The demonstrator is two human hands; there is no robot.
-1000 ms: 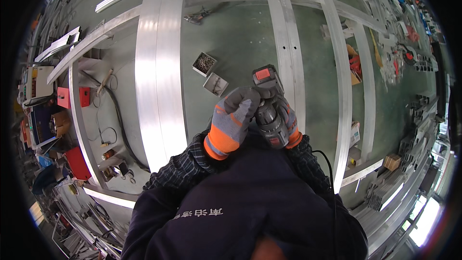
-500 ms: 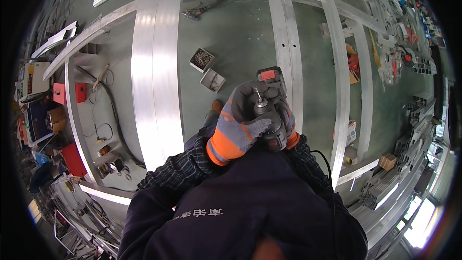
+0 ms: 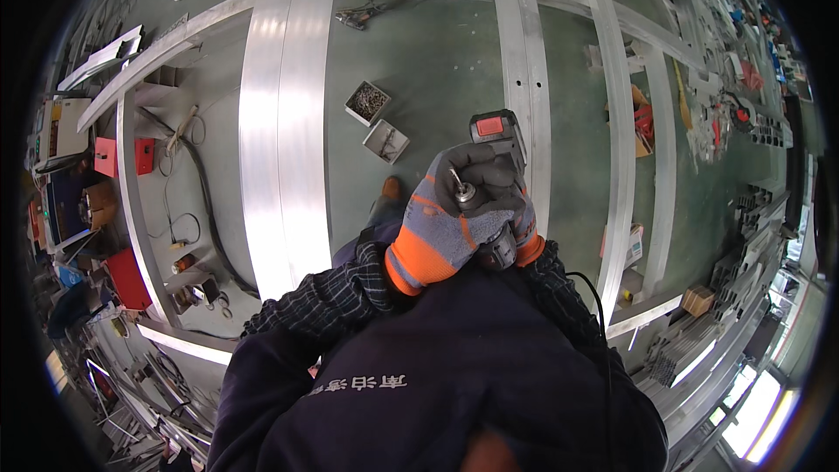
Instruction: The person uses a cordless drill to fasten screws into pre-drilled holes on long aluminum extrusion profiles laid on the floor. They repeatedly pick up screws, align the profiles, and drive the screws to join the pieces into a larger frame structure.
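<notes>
Both my hands, in grey and orange work gloves, are on a black cordless drill (image 3: pixel 498 252) close in front of my chest. My left hand (image 3: pixel 437 225) is closed around its front end, fingers wrapped about the chuck (image 3: pixel 465 193). A thin drill bit (image 3: pixel 455 177) sticks up out of the chuck, leaning a little left. My right hand (image 3: pixel 527 229) is closed on the drill's grip behind, mostly covered by the left hand and the tool. The battery (image 3: pixel 491 128), with a red patch, points away from me.
A wide aluminium beam (image 3: pixel 284 122) runs lengthwise on my left, and a drilled aluminium profile (image 3: pixel 528 84) stands beyond the drill. Two small boxes, one of screws (image 3: pixel 368 102) and one with a few metal pieces (image 3: pixel 385 142), are on the green floor. A black cable (image 3: pixel 210 210) lies at left.
My left hand has shifted over the front of the drill and now covers more of its body. The chuck and bit have moved slightly left, and the bit leans more.
</notes>
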